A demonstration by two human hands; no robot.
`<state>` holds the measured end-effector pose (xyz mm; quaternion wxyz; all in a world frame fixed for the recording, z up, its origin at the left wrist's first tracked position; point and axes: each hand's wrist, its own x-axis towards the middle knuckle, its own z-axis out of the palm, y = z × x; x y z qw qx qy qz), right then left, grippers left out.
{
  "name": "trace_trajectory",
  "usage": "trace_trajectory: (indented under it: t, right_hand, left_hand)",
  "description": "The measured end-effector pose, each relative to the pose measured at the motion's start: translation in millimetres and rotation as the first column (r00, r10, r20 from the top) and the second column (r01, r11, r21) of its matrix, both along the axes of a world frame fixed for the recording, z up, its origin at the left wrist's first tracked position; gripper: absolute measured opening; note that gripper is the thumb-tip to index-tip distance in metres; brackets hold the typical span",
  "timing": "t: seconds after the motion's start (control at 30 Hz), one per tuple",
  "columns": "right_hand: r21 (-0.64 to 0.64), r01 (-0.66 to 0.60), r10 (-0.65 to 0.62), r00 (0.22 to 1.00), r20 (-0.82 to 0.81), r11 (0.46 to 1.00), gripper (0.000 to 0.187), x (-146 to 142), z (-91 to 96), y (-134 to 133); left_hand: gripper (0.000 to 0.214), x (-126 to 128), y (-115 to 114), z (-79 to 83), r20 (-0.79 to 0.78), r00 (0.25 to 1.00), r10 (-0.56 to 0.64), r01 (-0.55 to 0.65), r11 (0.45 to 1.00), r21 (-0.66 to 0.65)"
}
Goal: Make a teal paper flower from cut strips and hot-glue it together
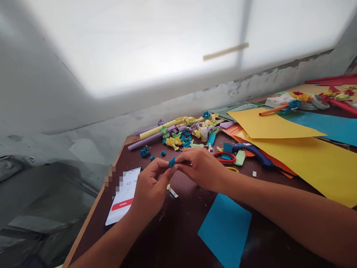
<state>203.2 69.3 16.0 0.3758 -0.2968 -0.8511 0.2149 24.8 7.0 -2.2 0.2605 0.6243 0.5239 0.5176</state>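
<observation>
**Paper craft at a window table.** Two bare hands meet above a dark brown table (178, 238), pinching a small pleated blue paper piece (172, 162) between them. The left hand (149, 190) has thumb and forefinger closed on the piece's lower end, with the other fingers curled loosely. The right hand (199, 167) closes its fingertips on the upper end from three o'clock (the piece is held clear of the tabletop).

At six o'clock from the piece, a small white scrap (172, 191) lies on the table. A smartphone (124, 197) with its screen lit rests at eight o'clock, beside the left hand. A blue paper sheet (225, 229) lies at five o'clock, just below the right forearm.

At twelve o'clock sits a scatter of curled paper flowers (178, 140) in teal, yellow and green. Purple paper tubes (152, 139) and a small white glue bottle (204, 132) lie among them. Red-handled scissors (224, 158) lie just beside the right hand at two o'clock, with a blue tool (253, 152) beyond them. Large yellow paper sheets (312, 163) spread out at three o'clock.
</observation>
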Motion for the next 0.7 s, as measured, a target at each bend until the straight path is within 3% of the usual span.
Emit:
trace_trajectory:
  t: [0.17, 0.3, 0.5, 0.63, 0.7]
  right_hand:
    - [0.026, 0.023, -0.023, 0.999, 0.025, 0.999, 0.016, -0.5, -1.4, -2.0]
    - [0.062, 0.069, -0.075, 0.991, 0.111, 0.996, 0.018, -0.9, 0.3, -5.1]
    - [0.155, 0.16, -0.181, 0.974, 0.134, 0.975, 0.017, -8.8, 2.7, -16.2]
    - [0.086, 0.157, -0.16, 0.986, 0.038, 0.984, 0.014, -6.5, 8.9, -10.6]
    - [0.065, 0.217, -0.218, 0.976, -0.001, 0.974, 0.015, 0.5, 13.0, 3.2]
  left_hand:
    - [0.018, -3.3, 4.1, 4.1, 0.086, 0.995, 0.056, -0.054, 0.998, -0.028]
    - [0.02, -0.4, 0.1, 6.0, -0.036, 0.992, 0.124, -0.126, 0.99, -0.065]
    - [0.009, 3.6, -5.6, 5.5, -0.295, 0.923, 0.247, -0.198, 0.963, 0.185]
    - [0.006, 6.2, -16.1, 10.3, -0.383, 0.873, 0.303, -0.144, 0.908, 0.393]
    - [0.007, 10.2, -27.4, 15.8, -0.421, 0.851, 0.314, -0.081, 0.87, 0.486]
